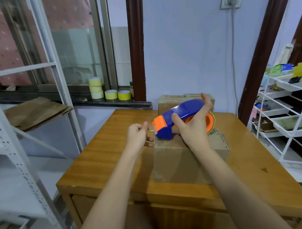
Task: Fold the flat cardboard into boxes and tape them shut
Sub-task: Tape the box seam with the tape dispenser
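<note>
The folded brown cardboard box [190,158] sits on the orange-brown wooden table [102,156], a little right of centre, with its near face towards me and its top seam under my hands. I read its long axis as running left to right across the table, roughly parallel to the near edge. The blue and orange plastic tape dispenser [180,117] lies along that same line on the box top: its orange cutter nose points left, at the box's left top edge, and the orange roll hub sits at the right.

My right hand [194,123] wraps the dispenser, thumb over the near side of the blue shell and fingers curled round the back. My left hand [138,136] hovers just left of the nose with its fingers curled into a pinch; I believe it holds the free tape end, though the strip is too thin and clear to make out for certain.

The risks I see: if that pinch slips, the clear tape may snap back onto the roll or stick to itself. If I pull at an angle to the seam, the strip would lay crooked and leave the flaps unsealed. Pressing the dispenser down hard could push the flaps inward. My left fingers also sit near the cutter blade.

Behind stands a second brown cardboard box [171,101], and yellow tape rolls [106,91] line the window sill.
</note>
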